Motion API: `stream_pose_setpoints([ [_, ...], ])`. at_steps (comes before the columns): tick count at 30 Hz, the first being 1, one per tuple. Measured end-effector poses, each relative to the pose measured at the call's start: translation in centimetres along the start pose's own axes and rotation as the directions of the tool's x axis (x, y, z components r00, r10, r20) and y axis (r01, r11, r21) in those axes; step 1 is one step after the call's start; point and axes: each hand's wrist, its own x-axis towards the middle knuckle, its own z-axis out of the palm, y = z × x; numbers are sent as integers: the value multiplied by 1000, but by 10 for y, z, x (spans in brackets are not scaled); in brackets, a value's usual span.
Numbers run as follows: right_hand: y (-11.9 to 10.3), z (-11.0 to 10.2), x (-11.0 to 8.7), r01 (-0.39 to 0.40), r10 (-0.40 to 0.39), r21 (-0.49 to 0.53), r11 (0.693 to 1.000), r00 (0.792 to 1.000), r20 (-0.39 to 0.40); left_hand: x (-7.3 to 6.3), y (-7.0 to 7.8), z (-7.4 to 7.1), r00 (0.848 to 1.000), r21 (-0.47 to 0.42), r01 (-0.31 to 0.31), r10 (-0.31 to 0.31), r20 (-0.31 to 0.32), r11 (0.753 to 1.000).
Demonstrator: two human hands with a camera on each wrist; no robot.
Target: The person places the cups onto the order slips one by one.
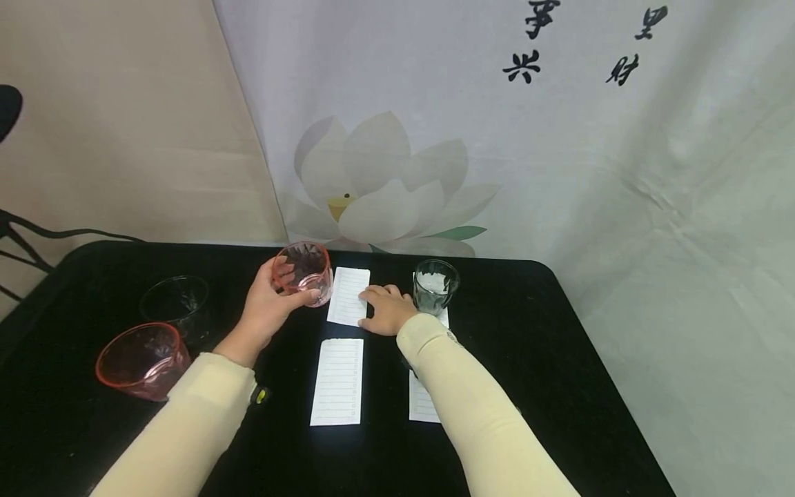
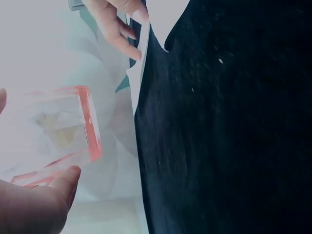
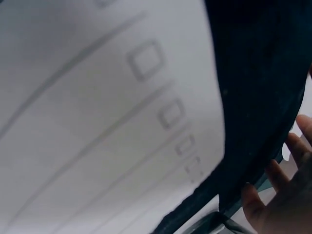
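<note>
1. At the left of the black table [image 1: 279, 452], the larger pink glass [image 1: 145, 366] stands close beside the left sleeve [image 1: 195, 414]; drawing that arm back low could knock it.
2. The clear glass [image 1: 177, 300] behind it barely shows against the dark cloth, so a passing forearm might clip it unnoticed.
3. The left hand [image 1: 267, 304] grips the smaller pink glass [image 1: 310, 269] from the side, thumb and fingers curled round it, near the table's far edge. Smooth walls could slip if the grip loosens; whether its base touches the table is hard to tell.
4. The near left sheet [image 1: 337, 383] lies flat and loose; a trailing cuff could drag it askew.
5. The far left sheet [image 1: 348, 293] lies between the two hands, just beside the held glass. A careless nudge could crease it or shift it.
6. The right hand [image 1: 391, 310] has its fingers spread and loosely bent at that sheet's right edge, with no firm hold apparent; pressing sideways could skid the paper.
7. The near right sheet [image 1: 422, 402], partly hidden by the right sleeve [image 1: 478, 400], could be swept along by it.
8. The greenish glass [image 1: 436, 290] stands just beside the right knuckles; an outward swing could tip it.
</note>
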Motion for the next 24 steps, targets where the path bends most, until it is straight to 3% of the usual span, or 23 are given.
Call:
stream_pose_setpoints([
  [8, 0, 1, 0, -1, 1, 6, 1000, 1000, 4, 11, -1, 15, 1000, -36, 18, -18, 13, 999],
  [24, 2, 3, 2, 2, -2, 3, 1000, 1000, -6, 19, -5, 28, 998, -86, 54, -52, 30, 995],
])
